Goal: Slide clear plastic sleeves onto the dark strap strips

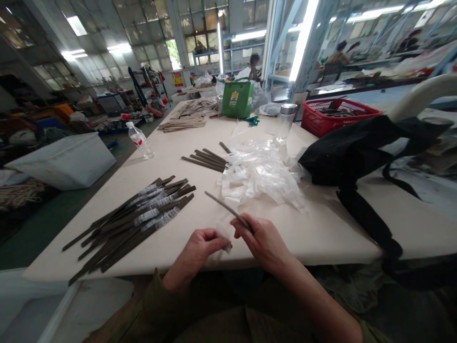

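Near the table's front edge, my left hand [202,248] pinches a small clear plastic bag [223,233]. Just right of it, my right hand [262,240] is closed round a dark flat strip [225,205], whose far end points up and to the left. Beyond my hands lies a loose heap of clear plastic bags [262,174]. Several more dark strips [205,159] stick out from under its left side. To the left is a pile of dark strips [132,224], many with crinkled clear plastic round their middles. The strips' material cannot be made out.
A water bottle [140,140] stands at the table's left edge. Farther back are a green bag [237,99], a glass jar [285,125], teal scissors [253,121] and bundled pale strips [183,124]. A red basket [339,116] and black cloth bag [332,155] occupy the right side.
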The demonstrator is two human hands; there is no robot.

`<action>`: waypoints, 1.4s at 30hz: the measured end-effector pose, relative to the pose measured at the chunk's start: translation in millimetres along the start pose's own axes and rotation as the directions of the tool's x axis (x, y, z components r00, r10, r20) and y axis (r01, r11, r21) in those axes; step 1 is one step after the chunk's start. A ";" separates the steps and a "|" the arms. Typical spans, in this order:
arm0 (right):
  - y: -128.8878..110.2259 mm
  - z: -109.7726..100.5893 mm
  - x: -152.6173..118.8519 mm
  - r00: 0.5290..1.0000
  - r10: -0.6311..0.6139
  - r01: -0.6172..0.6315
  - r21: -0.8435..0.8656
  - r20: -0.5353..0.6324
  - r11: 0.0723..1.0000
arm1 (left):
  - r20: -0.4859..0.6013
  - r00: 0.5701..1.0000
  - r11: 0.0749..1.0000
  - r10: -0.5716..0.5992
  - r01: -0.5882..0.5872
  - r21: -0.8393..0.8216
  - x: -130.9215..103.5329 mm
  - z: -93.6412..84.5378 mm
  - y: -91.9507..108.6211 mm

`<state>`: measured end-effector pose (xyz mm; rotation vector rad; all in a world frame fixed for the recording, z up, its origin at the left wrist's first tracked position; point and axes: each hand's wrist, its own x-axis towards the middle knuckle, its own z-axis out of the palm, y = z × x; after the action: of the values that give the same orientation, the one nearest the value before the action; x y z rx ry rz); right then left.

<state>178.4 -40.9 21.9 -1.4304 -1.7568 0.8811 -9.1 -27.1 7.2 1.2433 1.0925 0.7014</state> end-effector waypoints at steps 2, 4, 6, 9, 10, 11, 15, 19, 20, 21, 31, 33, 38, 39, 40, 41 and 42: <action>3.2 -4.3 -10.1 0.999 0.038 -0.039 0.050 0.022 0.998 | -0.099 0.994 0.981 0.035 -0.053 -0.186 6.5 -3.7 -2.1; 8.2 -4.8 -22.8 0.995 0.062 -0.067 0.066 0.076 0.996 | -0.179 0.983 0.911 0.028 -0.099 -0.400 12.8 -5.7 -3.3; 13.9 -1.1 -35.4 0.985 0.079 -0.089 0.058 0.151 0.994 | -0.231 0.973 0.810 -0.011 -0.126 -0.572 18.2 -4.9 -3.2; 21.4 8.8 -49.0 0.964 0.128 -0.141 0.038 0.233 0.989 | -0.261 0.964 0.728 -0.051 -0.143 -0.671 23.7 0.0 -2.1; 23.4 12.0 -51.4 0.960 0.139 -0.153 0.037 0.243 0.988 | -0.261 0.964 0.716 -0.054 -0.145 -0.683 24.8 2.0 -1.8; 25.1 14.9 -52.7 0.958 0.147 -0.161 0.038 0.245 0.986 | -0.261 0.964 0.707 -0.056 -0.146 -0.692 25.6 3.9 -1.6; 30.7 22.5 -51.5 0.953 0.174 -0.186 0.028 0.246 0.982 | -0.248 0.968 0.690 -0.042 -0.152 -0.708 27.0 9.5 -1.8; 35.2 26.7 -49.8 0.945 0.190 -0.210 0.048 0.265 0.976 | -0.248 0.969 0.685 -0.011 -0.174 -0.708 28.1 10.0 -3.3; 35.8 27.3 -49.9 0.945 0.192 -0.215 0.062 0.266 0.975 | -0.256 0.967 0.682 -0.015 -0.177 -0.709 28.4 9.2 -3.9; 36.2 27.7 -50.0 0.945 0.191 -0.219 0.079 0.267 0.972 | -0.265 0.964 0.681 -0.022 -0.179 -0.710 28.7 8.3 -4.4; 32.1 25.6 -45.4 0.934 0.184 -0.225 0.101 0.306 0.969 | -0.263 0.964 0.739 0.036 -0.203 -0.643 26.6 13.9 -9.2; 28.4 24.2 -43.6 0.924 0.169 -0.223 0.124 0.343 0.967 | -0.257 0.966 0.740 0.022 -0.189 -0.645 25.4 14.0 -8.7; 22.9 23.4 -42.0 0.898 0.150 -0.230 0.150 0.413 0.962 | -0.323 0.946 0.729 0.025 -0.238 -0.642 23.8 8.4 -3.9; 23.0 23.8 -42.2 0.890 0.151 -0.239 0.159 0.429 0.958 | -0.331 0.943 0.729 0.020 -0.241 -0.640 23.3 8.0 -3.5; 23.5 24.4 -42.4 0.882 0.149 -0.248 0.172 0.447 0.954 | -0.333 0.943 0.728 0.008 -0.233 -0.644 22.6 8.3 -3.6; 24.3 24.9 -42.5 0.877 0.144 -0.254 0.188 0.459 0.949 | -0.332 0.943 0.724 -0.010 -0.222 -0.653 21.9 9.0 -4.2; 25.3 25.5 -42.5 0.872 0.139 -0.262 0.208 0.469 0.942 | -0.333 0.943 0.717 -0.029 -0.213 -0.664 21.2 10.0 -5.0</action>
<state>176.2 -80.6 -17.0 -1.3166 -1.7355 1.6065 7.1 -13.0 -3.6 0.5311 0.8845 1.2920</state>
